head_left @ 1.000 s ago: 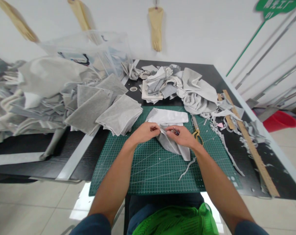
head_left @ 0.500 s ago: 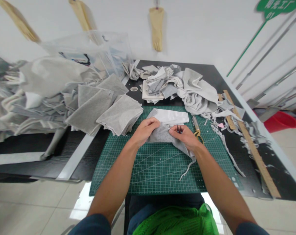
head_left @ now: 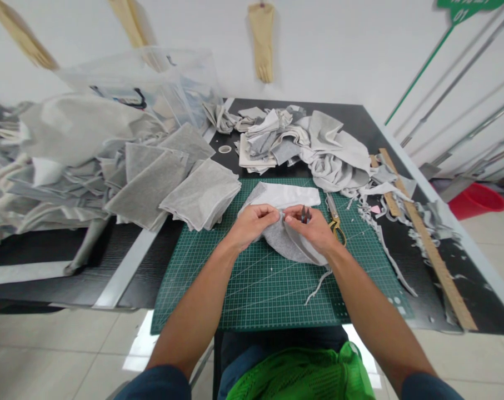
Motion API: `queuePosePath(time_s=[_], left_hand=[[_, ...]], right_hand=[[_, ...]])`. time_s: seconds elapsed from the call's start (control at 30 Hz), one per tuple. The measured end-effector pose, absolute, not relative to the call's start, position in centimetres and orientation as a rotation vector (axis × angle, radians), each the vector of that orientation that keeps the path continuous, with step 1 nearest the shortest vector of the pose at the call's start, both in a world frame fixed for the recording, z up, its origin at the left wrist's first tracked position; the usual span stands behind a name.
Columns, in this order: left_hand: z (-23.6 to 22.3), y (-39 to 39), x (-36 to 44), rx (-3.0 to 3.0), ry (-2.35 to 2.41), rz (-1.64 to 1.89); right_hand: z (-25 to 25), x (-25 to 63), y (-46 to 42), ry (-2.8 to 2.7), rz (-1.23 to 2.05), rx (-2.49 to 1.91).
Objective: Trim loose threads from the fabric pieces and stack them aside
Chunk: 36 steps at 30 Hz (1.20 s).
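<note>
Head view: both hands (head_left: 257,221) (head_left: 312,229) pinch grey cloth (head_left: 285,244).

We pinch gray cloth (head_left: 291,248) over a green mat (head_left: 260,294), left hand (head_left: 255,220) beside right hand (head_left: 313,226), the latter apparently holding snips (head_left: 305,214).

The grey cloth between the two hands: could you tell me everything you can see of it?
The grey cloth is limp and looks like soft knitted fabric, with a paler stretch toward its right side. Its upper part is pinched by the fingers of the left hand and the right hand; the rest droops in a rounded fold over the green cutting mat. Near its lower right corner is a thin, stringy strip; whether they touch is unclear.
</note>
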<state>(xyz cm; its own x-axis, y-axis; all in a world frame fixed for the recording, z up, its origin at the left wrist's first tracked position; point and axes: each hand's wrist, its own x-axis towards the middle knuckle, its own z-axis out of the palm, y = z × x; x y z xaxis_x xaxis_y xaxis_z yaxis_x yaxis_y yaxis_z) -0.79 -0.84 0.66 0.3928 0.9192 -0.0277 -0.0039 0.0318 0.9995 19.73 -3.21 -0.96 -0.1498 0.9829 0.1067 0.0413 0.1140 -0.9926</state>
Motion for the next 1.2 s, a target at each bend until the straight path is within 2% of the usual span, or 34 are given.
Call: queuePosePath(time_s=[0.4,0.83,1.2], left_hand=[[0.6,-1.0,-0.5,1.32,0.918,0.886],[0.1,-0.5,-0.4,1.152,0.906,0.97],[-0.2,-0.5,-0.5,1.177,0.889,1.019]], right_hand=[[-0.7,19.6,-3.7,-1.358,1.206,-1.092],[-1.7,19.3,-3.6,-1.816,0.654,-1.181],[-1.1,19.1,-4.0,-1.921,0.389,-1.053]])
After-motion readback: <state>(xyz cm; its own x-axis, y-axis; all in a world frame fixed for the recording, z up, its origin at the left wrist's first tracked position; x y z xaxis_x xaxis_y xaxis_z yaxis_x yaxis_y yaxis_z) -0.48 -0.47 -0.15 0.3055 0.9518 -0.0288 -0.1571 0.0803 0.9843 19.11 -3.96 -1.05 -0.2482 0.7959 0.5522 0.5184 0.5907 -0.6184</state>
